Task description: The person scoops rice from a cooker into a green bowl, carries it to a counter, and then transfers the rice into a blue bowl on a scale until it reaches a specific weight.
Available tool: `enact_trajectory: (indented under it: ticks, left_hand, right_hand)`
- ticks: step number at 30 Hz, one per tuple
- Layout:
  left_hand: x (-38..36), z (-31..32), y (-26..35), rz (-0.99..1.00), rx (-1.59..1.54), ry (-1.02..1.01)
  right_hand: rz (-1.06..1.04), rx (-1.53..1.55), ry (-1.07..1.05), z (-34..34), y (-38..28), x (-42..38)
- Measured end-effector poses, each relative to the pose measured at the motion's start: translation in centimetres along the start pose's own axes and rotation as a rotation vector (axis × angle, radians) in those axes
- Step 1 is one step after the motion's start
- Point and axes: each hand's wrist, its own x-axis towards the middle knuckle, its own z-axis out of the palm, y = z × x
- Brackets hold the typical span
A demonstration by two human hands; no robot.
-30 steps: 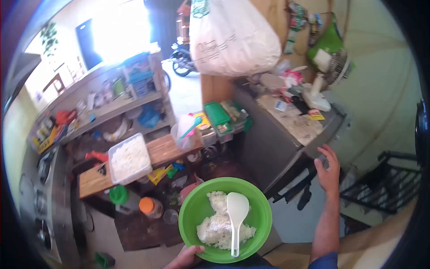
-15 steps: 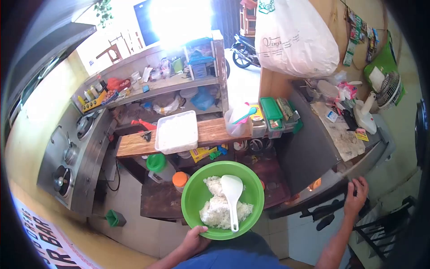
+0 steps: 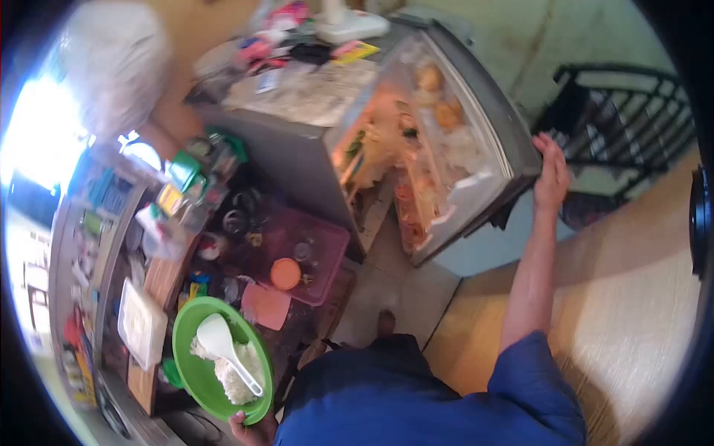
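While the fridge door (image 3: 476, 141) stood wide open, the right hand (image 3: 552, 172) was wrapped around its outer edge, gripping it. The door shelves were packed with food, so I think a hard swing could have shaken something out onto the floor. The left hand (image 3: 249, 430) held the green bowl (image 3: 195, 372) by its near rim, low at the person's left side, with only the fingers showing. The bowl looked tipped. The rice (image 3: 236, 373) and the white spoon (image 3: 225, 348) could have slid out, since one hand carried it all.
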Motion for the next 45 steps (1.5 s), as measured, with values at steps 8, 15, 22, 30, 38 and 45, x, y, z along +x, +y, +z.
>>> enact_trajectory:
  ticks: [8, 15, 22, 30, 38, 45]
  left_hand:
    - [2.9, 5.9, -0.6, -0.051, 0.030, -0.122]
    - [1.7, 7.7, -2.3, -0.021, -0.032, -0.107]
    - [-0.1, 4.0, -0.4, 0.191, -0.162, 0.059]
    - [-3.6, -0.7, 6.1, 0.507, -0.125, 0.211]
    - [-5.4, -8.9, 13.2, 0.477, -0.117, 0.150]
    - [0.5, -8.1, 7.2, -0.082, 0.214, 0.007]
  right_hand:
    - [0.052, 0.122, 0.063, -1.7, 4.2, 5.5]
    - [0.050, 0.103, 0.059, -1.2, 3.6, 4.8]
    - [0.026, 0.067, 0.092, 0.0, 1.5, 2.6]
    - [-0.135, -0.143, -0.112, 6.8, -4.2, -3.2]
    - [-0.250, -0.132, -0.358, 10.4, -14.5, -10.8]
    - [-0.038, 0.158, -0.613, 11.2, -21.9, -14.6]
